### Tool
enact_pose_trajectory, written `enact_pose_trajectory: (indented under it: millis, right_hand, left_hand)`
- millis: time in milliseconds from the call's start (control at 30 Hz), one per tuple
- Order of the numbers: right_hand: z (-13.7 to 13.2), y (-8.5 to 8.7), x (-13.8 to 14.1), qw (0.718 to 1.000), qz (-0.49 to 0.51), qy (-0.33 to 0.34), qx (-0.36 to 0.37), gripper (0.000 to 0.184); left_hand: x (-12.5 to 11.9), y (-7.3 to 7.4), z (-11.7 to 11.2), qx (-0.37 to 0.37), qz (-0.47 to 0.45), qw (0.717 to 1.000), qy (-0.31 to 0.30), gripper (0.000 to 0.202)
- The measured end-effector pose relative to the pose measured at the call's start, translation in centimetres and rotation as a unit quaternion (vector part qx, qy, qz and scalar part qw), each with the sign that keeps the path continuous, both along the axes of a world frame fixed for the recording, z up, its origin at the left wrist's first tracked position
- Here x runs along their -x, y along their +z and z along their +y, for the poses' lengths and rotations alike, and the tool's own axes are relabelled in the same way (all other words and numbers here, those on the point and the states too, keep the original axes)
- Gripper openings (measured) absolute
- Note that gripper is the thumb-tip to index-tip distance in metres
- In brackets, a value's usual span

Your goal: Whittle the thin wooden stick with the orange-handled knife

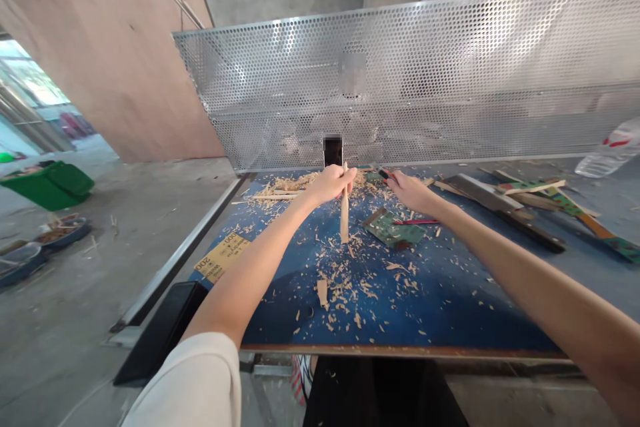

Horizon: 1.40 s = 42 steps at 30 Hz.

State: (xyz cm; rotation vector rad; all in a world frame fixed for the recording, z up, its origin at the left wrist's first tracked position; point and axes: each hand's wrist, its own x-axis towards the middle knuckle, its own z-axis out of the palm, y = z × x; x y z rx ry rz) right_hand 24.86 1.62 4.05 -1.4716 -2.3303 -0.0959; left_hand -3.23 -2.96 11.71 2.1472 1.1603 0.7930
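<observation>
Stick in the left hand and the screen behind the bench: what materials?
Stick: looks like bare, pale wood, unfinished; matching shavings litter the table. Screen: likely sheet metal, silvery and shiny, punched with regular round holes.

Two hands, the left hand (333,183) and the right hand (407,190), before one phone (333,150). Below it one wooden stick (345,213). Right of it one green block (395,230), one red pencil (417,221), one plastic bottle (607,150). Far left of it one green bin (47,183).
</observation>
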Motion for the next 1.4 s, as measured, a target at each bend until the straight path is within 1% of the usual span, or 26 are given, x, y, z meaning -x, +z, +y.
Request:
enact_pose_trajectory:
  millis: [33, 67, 100, 167, 233, 267, 333, 367, 467, 533, 667, 800, 900, 1000, 1200, 1400]
  right_hand:
    - [-1.2, 0.3, -0.5, 1.000, 0.017, 0.000, 0.005, 0.041]
    - [-2.5, 0.6, -0.9, 0.998, 0.055, 0.014, 0.017, 0.042]
    - [-3.7, 0.9, -1.1, 0.995, 0.086, 0.032, 0.022, 0.041]
    - [-6.0, 1.4, -1.0, 0.990, 0.111, 0.077, 0.043, 0.039]
    - [-7.9, 1.8, -0.3, 0.982, 0.109, 0.137, 0.074, 0.036]
    - [-8.7, 2.0, 0.2, 0.978, 0.103, 0.162, 0.076, 0.035]
    - [-9.7, 2.2, 1.5, 0.980, 0.078, 0.177, 0.052, 0.036]
    - [-10.1, 2.2, 2.1, 0.983, 0.071, 0.167, 0.034, 0.037]
    - [-10.4, 2.1, 3.4, 0.991, 0.056, 0.117, -0.019, 0.039]
    - [-10.4, 1.9, 3.8, 0.991, 0.055, 0.114, -0.033, 0.039]
    - [-10.4, 1.9, 4.1, 0.986, 0.062, 0.153, -0.017, 0.038]
    - [-10.6, 1.9, 4.3, 0.992, 0.031, 0.121, 0.009, 0.039]
    - [-10.6, 1.7, 4.3, 0.994, 0.018, 0.104, 0.009, 0.041]
    - [-10.4, 1.5, 4.2, 0.994, 0.022, 0.104, 0.002, 0.042]
    - [-10.4, 1.5, 4.4, 0.993, 0.036, 0.107, 0.022, 0.042]
    - [-10.4, 1.2, 4.4, 0.993, 0.042, 0.109, 0.017, 0.043]
  left_hand:
    - [0.1, 0.5, -0.2, 0.024, 0.003, 1.000, -0.014, 0.058]
    - [0.3, 1.0, -0.4, 0.040, 0.007, 0.999, -0.024, 0.056]
    - [0.4, 1.4, -0.6, 0.051, 0.017, 0.998, -0.037, 0.055]
    - [0.6, 2.4, -1.2, 0.063, 0.042, 0.996, -0.054, 0.055]
    - [0.7, 3.1, -1.7, 0.069, 0.058, 0.994, -0.059, 0.055]
    - [0.6, 3.3, -1.9, 0.069, 0.063, 0.994, -0.061, 0.055]
    - [0.5, 3.4, -2.2, 0.067, 0.069, 0.994, -0.060, 0.056]
    - [0.4, 3.4, -2.3, 0.063, 0.072, 0.994, -0.055, 0.056]
    - [0.0, 3.2, -2.3, 0.047, 0.080, 0.995, -0.034, 0.058]
    - [-0.2, 3.1, -2.3, 0.033, 0.084, 0.995, -0.030, 0.058]
    - [-0.5, 3.1, -2.4, 0.004, 0.095, 0.995, -0.028, 0.060]
    - [-0.8, 3.0, -2.4, -0.009, 0.097, 0.995, -0.009, 0.062]
    - [-0.8, 3.0, -2.5, 0.000, 0.097, 0.995, 0.001, 0.062]
    - [-0.8, 2.9, -2.6, -0.002, 0.091, 0.996, -0.002, 0.063]
    - [-0.8, 2.4, -2.1, -0.005, 0.085, 0.996, -0.005, 0.064]
    - [-0.9, 2.1, -2.0, -0.010, 0.077, 0.997, -0.004, 0.064]
